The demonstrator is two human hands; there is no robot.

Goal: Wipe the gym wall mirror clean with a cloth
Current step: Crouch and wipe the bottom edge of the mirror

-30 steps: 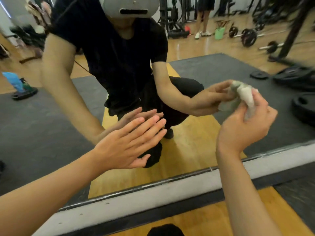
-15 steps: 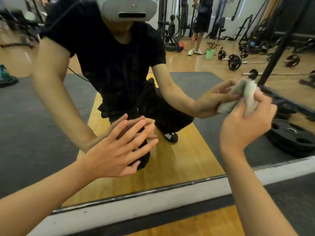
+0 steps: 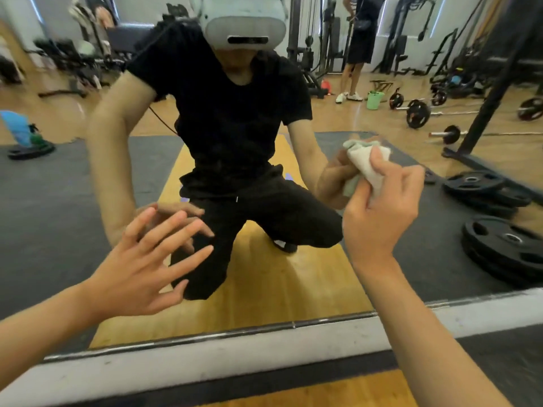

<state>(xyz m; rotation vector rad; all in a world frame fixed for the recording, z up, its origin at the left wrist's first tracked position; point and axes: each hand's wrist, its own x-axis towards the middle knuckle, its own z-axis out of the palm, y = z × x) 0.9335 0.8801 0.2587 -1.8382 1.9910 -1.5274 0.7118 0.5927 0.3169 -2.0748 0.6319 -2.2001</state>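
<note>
The wall mirror fills most of the view and reflects a crouching person in black. My right hand grips a bunched pale green-white cloth and holds it against the glass at the right of centre. My left hand is at the lower left, fingers straight and spread; its fingertips are at the glass, close to their reflection. Whether they touch the glass I cannot tell.
The mirror's metal bottom edge runs above a pale baseboard and wood floor. Reflected in the glass are stacked black weight plates, barbells, a green bucket, gym machines and a standing person's legs.
My right hand has carried the cloth leftward and a little lower on the glass. My left hand's fingers have spread apart. The view has tilted upward, showing more of the gym.
</note>
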